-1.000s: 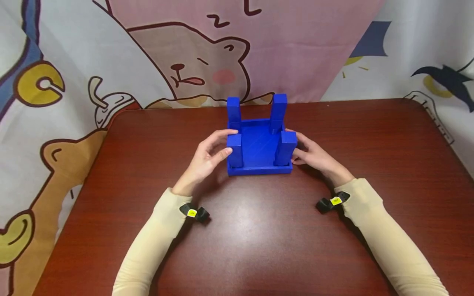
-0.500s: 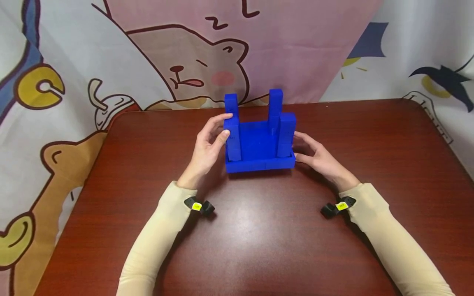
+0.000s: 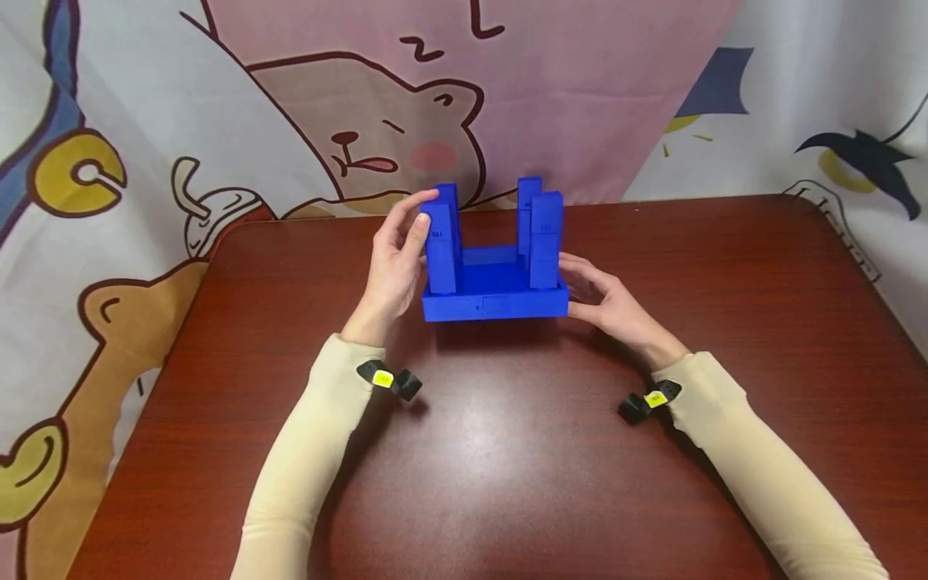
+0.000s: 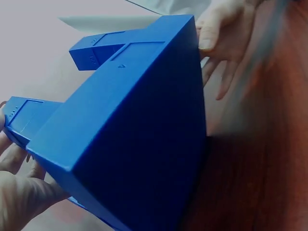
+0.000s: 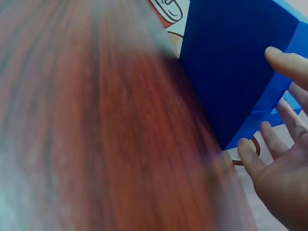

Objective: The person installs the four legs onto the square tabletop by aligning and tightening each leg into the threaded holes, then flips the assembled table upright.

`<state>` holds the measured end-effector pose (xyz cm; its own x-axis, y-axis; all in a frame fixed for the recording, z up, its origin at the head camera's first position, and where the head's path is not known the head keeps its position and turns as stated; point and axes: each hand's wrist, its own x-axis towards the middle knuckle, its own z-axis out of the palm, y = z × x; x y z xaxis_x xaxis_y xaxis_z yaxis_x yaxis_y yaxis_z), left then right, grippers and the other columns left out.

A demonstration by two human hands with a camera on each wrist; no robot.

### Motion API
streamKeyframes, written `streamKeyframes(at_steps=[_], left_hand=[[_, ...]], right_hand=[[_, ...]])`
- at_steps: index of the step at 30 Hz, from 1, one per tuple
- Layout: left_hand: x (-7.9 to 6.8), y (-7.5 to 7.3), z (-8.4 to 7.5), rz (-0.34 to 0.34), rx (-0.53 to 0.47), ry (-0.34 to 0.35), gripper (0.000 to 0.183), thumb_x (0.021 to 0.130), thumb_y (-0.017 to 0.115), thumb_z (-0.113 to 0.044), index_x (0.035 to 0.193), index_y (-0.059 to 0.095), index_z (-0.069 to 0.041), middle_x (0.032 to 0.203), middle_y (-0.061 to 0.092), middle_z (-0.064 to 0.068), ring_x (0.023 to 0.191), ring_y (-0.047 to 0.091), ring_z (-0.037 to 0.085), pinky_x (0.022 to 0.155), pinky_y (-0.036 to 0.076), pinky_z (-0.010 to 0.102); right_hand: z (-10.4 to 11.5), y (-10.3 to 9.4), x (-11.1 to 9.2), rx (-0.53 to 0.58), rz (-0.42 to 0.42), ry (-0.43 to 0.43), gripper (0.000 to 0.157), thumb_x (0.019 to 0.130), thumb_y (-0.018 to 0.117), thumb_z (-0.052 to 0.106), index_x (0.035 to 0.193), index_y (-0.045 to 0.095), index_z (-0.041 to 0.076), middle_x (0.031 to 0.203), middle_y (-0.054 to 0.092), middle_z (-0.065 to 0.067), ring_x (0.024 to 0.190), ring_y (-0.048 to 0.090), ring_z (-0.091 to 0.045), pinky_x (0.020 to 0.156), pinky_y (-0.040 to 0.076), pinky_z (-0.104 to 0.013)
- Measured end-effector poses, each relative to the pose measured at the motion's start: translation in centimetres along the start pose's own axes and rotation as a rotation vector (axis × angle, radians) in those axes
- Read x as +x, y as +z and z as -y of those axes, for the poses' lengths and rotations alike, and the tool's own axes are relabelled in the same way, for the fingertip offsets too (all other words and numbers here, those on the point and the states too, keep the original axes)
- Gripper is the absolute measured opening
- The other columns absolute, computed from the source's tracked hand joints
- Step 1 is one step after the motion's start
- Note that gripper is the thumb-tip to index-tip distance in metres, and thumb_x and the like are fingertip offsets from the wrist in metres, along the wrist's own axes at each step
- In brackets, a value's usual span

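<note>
A blue plastic tray-like base (image 3: 500, 305) with a square post at each corner is between both hands, its front edge raised off the table. My left hand (image 3: 395, 266) grips the left posts, thumb on the front left post (image 3: 441, 250) and fingers behind. Along the right wall, my right hand (image 3: 612, 302) holds the base, with the thumb at its lower edge and the fingers spread on the side. In the left wrist view the smooth underside (image 4: 149, 130) faces the camera. The right wrist view also shows the underside, with the right thumb (image 5: 284, 62) on its edge.
A dark red-brown wooden table (image 3: 478, 475) carries a shadow beneath the base. Behind it hangs a cartoon-printed cloth (image 3: 565, 97), close to the table's back edge. Each wrist wears a black strap with a small camera.
The base has tilted so its front edge is up and its front face shows. My left hand has risen with the posts, while my right hand stays at the right side.
</note>
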<state>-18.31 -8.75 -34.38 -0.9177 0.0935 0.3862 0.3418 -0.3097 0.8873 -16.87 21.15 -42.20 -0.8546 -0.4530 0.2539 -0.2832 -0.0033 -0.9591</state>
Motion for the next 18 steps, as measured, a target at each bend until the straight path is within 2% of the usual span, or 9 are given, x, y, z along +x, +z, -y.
streamKeyframes(at_steps=[5,10,12,14,16,18], left_hand=[[0.7,-0.4,-0.3,-0.006,-0.092,-0.071,0.032,0.104,0.042,-0.012,0.132,0.053,-0.002,0.096,0.054,0.007,0.085,0.055,0.019,0.068,0.049,0.029],[0.6,-1.8,-0.1,0.006,-0.084,-0.136,0.042,0.106,0.037,-0.026,0.141,0.045,-0.004,0.109,0.058,0.007,0.095,0.059,0.022,0.078,0.047,0.033],[0.2,-2.8,0.3,0.013,-0.005,-0.107,0.048,0.105,0.037,-0.032,0.140,0.045,0.000,0.112,0.061,0.007,0.097,0.060,0.022,0.080,0.048,0.036],[-0.2,-3.9,0.8,0.034,0.106,-0.047,0.056,0.102,0.041,-0.040,0.133,0.049,0.006,0.112,0.064,0.010,0.095,0.062,0.023,0.079,0.050,0.037],[-0.8,-5.1,1.3,0.082,0.215,0.019,0.065,0.097,0.050,-0.047,0.124,0.054,0.012,0.109,0.065,0.013,0.095,0.062,0.026,0.079,0.051,0.038],[-1.4,-6.1,1.7,0.161,0.283,0.056,0.072,0.089,0.060,-0.051,0.119,0.056,0.014,0.108,0.064,0.017,0.096,0.062,0.029,0.081,0.051,0.040]], right_hand=[[-0.1,0.4,0.4,0.030,0.001,-0.051,0.057,0.086,0.062,-0.014,0.139,0.050,0.002,0.143,0.044,-0.005,0.132,0.041,-0.022,0.107,0.033,-0.030],[-0.3,0.6,0.5,-0.013,0.008,-0.075,0.054,0.089,0.059,-0.013,0.140,0.044,-0.004,0.144,0.043,-0.007,0.132,0.041,-0.019,0.108,0.032,-0.032],[-0.3,0.6,0.5,-0.015,-0.001,-0.077,0.053,0.089,0.059,-0.013,0.140,0.045,-0.005,0.144,0.043,-0.007,0.132,0.041,-0.019,0.107,0.032,-0.032],[-0.2,0.6,0.6,-0.014,-0.012,-0.077,0.053,0.089,0.058,-0.013,0.140,0.046,-0.003,0.143,0.044,-0.007,0.131,0.042,-0.018,0.107,0.032,-0.031],[-0.2,0.6,0.6,-0.016,-0.024,-0.076,0.053,0.089,0.058,-0.013,0.140,0.047,-0.001,0.143,0.044,-0.007,0.130,0.043,-0.017,0.107,0.033,-0.030],[-0.1,0.6,0.6,-0.013,-0.036,-0.075,0.054,0.089,0.058,-0.013,0.140,0.047,0.001,0.143,0.045,-0.007,0.128,0.045,-0.016,0.105,0.034,-0.028]])
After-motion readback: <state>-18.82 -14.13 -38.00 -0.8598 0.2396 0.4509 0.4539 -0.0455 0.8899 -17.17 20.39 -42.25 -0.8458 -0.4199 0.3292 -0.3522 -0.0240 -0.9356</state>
